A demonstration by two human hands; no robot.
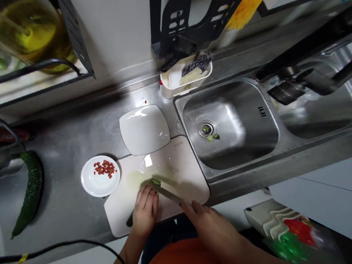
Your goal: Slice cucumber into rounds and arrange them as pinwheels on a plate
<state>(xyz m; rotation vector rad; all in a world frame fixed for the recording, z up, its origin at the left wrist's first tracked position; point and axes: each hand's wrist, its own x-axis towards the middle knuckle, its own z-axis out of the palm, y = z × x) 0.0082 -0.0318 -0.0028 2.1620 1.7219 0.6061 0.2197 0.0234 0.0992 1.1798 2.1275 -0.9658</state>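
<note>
My left hand (pixel 145 210) is closed over a cucumber (pixel 130 220) on the white cutting board (pixel 187 168). Most of the cucumber is hidden; a dark green end shows beside my wrist. By my fingertips is a small green cucumber slice (pixel 156 182). My right hand (pixel 207 221) grips a kitchen knife (pixel 171 196), its blade slanting up and left so that the tip meets the slice near my left fingers. Behind the board, a white square plate (pixel 145 130) with nothing on it overlaps the board's far edge. A wet patch shows on the board.
Left of the board stands a small white plate (pixel 90 178) with red goji-like berries (pixel 105 167). A whole cucumber (pixel 32 194) lies farther left. To the right, the steel sink (pixel 241 142) holds several cucumber bits (pixel 210 137) near its drain. A black faucet (pixel 286 92) overhangs it.
</note>
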